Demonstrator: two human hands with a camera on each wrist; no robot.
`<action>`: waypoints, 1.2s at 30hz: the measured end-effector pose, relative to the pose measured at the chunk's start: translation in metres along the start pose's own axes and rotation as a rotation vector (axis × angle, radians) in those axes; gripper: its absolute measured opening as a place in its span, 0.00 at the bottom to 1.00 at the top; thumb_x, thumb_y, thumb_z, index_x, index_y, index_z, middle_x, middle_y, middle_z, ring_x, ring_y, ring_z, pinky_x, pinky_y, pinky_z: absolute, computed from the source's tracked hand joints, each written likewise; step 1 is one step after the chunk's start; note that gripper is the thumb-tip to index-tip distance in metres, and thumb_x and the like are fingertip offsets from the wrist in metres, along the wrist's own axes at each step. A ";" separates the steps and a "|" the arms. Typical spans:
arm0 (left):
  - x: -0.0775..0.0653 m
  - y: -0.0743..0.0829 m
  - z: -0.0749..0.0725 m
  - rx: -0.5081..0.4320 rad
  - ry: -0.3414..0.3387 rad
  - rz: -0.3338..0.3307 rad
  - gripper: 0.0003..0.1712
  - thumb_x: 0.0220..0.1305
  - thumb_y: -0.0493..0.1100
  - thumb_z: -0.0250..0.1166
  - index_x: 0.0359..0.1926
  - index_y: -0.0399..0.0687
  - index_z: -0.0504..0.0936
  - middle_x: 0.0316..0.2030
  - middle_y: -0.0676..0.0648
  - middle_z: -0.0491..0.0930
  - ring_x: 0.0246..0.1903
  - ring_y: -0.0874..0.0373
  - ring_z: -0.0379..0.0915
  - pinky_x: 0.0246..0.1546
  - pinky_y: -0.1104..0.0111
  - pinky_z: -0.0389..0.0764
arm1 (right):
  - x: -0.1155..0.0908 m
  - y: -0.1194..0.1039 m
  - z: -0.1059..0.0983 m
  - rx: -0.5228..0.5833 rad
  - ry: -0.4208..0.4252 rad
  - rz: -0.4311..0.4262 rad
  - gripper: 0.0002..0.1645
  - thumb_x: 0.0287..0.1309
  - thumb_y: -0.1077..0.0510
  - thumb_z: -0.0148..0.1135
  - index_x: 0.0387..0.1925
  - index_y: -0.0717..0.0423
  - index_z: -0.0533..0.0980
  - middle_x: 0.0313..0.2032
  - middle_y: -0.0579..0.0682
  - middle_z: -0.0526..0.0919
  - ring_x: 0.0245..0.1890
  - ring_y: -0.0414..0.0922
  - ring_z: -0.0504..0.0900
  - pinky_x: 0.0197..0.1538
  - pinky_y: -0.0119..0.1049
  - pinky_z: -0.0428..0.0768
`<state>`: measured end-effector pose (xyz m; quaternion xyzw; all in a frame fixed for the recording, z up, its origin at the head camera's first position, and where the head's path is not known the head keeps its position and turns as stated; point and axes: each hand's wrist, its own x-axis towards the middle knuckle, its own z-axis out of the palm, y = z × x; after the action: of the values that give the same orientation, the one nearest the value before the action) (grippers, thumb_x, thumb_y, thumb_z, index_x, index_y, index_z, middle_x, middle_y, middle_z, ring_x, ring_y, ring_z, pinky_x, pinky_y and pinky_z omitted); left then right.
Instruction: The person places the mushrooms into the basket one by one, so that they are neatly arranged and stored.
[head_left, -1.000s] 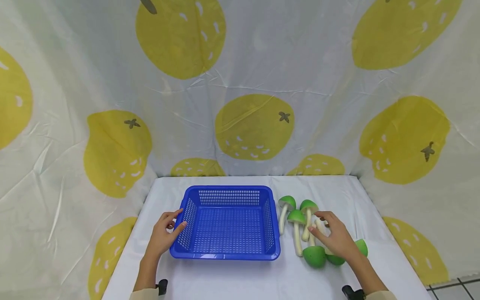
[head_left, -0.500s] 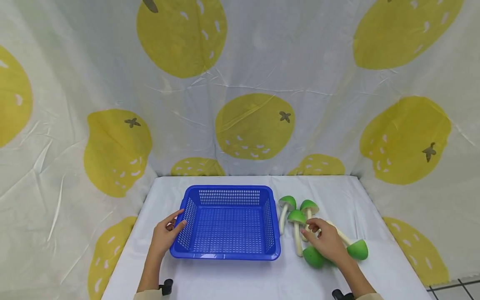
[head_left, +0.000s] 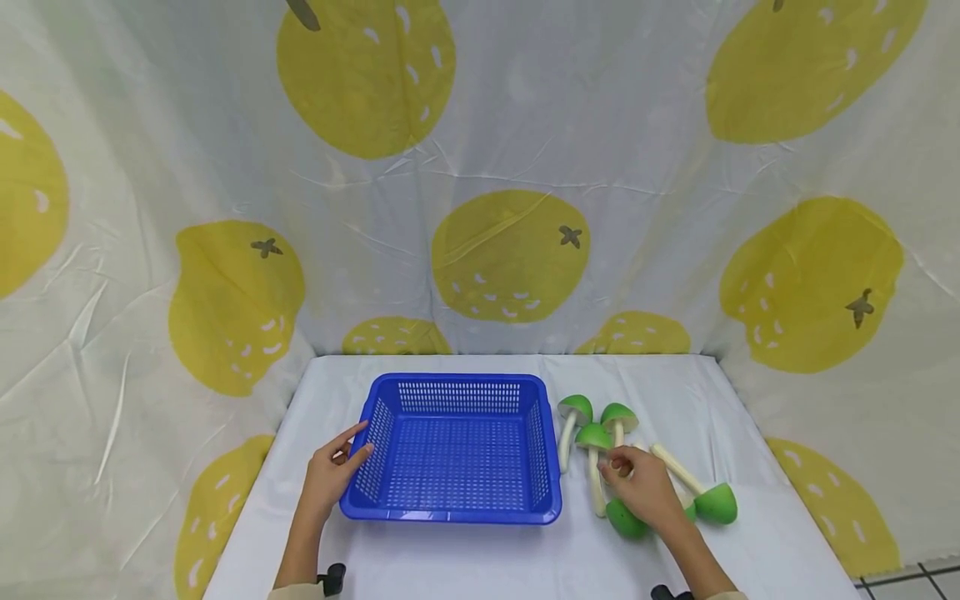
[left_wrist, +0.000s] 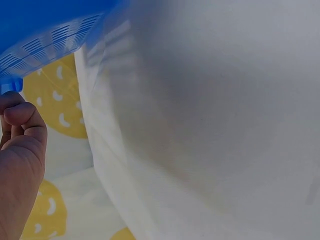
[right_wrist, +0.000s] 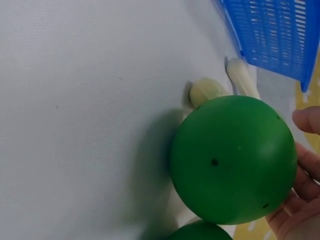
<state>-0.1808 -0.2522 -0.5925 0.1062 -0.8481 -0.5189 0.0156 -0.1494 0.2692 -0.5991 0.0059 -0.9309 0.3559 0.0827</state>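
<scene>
In the head view a blue plastic basket stands on the white-covered table, nothing in it. My left hand grips its left rim, thumb over the edge and other fingers bent below; the left wrist view shows this hand under a corner of the basket. Toy mushrooms with green caps and pale stems lie right of the basket. My right hand is over the stem of the front mushroom, covering it. In the right wrist view its green cap hides part of my fingers; the thumb stands apart from them.
Behind the right hand lie other mushrooms: one at the back left, one beside it, one nearer, and one at the right. A lemon-print curtain surrounds the table on its back and sides.
My right hand has moved left and slightly down over the front mushrooms, uncovering the right-hand mushroom. The left hand and the basket stay in place.
</scene>
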 end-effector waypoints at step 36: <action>0.001 -0.008 0.004 -0.070 0.008 -0.016 0.30 0.64 0.53 0.74 0.67 0.62 0.80 0.37 0.47 0.69 0.31 0.58 0.72 0.33 0.70 0.75 | 0.010 0.001 0.021 -0.084 -0.102 0.148 0.20 0.56 0.53 0.75 0.43 0.66 0.85 0.30 0.48 0.88 0.31 0.43 0.85 0.35 0.40 0.81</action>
<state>-0.1807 -0.2526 -0.6010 0.1145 -0.8284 -0.5479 0.0185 -0.1623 0.2568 -0.6133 -0.0481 -0.9458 0.3210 0.0090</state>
